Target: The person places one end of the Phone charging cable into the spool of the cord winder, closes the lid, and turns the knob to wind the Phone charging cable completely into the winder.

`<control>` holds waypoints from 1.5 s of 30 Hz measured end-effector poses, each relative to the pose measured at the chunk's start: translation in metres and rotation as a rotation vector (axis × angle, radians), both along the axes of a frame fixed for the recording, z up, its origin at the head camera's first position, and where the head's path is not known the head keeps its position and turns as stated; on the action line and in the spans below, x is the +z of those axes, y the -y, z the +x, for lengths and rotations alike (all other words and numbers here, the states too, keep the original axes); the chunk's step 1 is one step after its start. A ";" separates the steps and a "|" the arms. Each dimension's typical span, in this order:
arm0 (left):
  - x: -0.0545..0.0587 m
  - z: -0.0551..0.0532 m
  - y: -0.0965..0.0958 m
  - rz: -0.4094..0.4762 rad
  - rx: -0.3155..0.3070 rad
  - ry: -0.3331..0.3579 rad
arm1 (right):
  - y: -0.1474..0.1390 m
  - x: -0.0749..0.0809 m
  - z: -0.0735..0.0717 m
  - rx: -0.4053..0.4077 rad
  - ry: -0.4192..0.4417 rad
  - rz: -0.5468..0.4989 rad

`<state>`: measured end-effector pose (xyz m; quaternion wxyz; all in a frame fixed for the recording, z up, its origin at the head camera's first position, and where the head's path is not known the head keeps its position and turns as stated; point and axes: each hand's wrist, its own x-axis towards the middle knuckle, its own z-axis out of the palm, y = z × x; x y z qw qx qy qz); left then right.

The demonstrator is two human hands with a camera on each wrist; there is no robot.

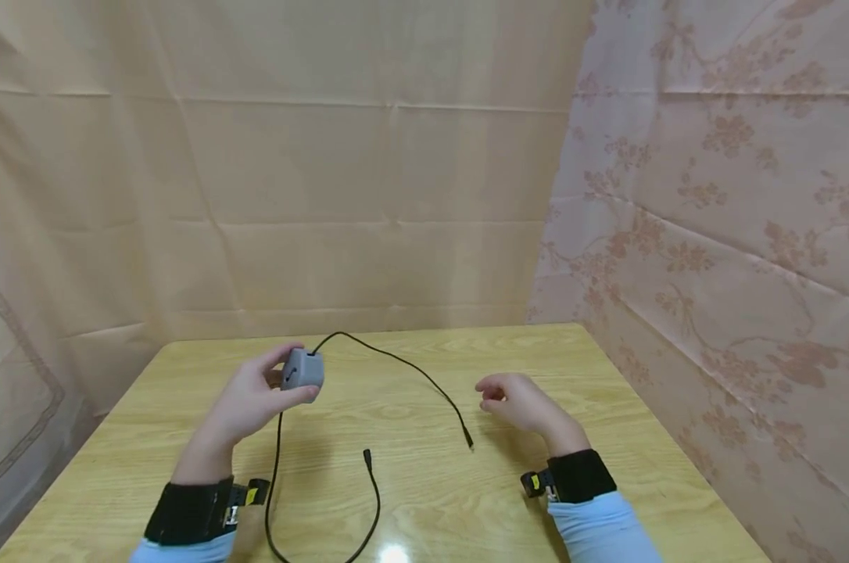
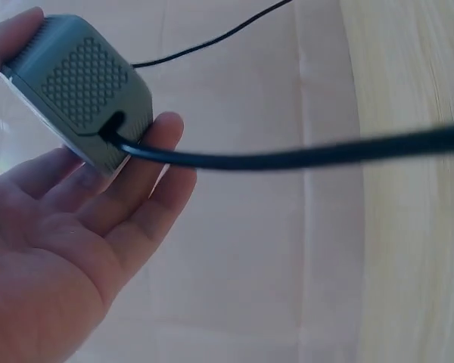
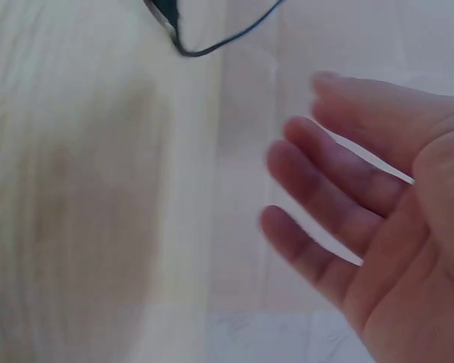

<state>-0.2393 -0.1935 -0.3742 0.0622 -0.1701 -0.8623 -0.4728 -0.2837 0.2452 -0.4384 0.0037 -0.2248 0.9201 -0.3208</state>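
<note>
My left hand (image 1: 250,399) grips a small grey box (image 1: 305,371) between thumb and fingers, raised above the table. One side of the grey box (image 2: 87,83) bears a raised diamond pattern, with a black cable (image 2: 287,157) coming out of a slot in its edge. A second stretch of thin black cable (image 1: 396,357) leaves the top and arcs right, down to a slim plug (image 1: 469,439). The lower cable loops toward the front edge and ends in a black connector (image 1: 367,457). Right of the plug, my right hand (image 1: 521,400) hovers with loosely bent fingers, holding nothing.
A light wood-grain table (image 1: 424,500) lies under both hands. Behind it hangs a beige curtain (image 1: 368,172), and a flower-patterned curtain (image 1: 720,203) runs along the right side. Each wrist wears a black strap with a small camera.
</note>
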 end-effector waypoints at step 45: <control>0.003 0.037 -0.095 -0.312 -0.249 -0.332 | 0.094 0.050 0.056 0.357 -0.947 -0.092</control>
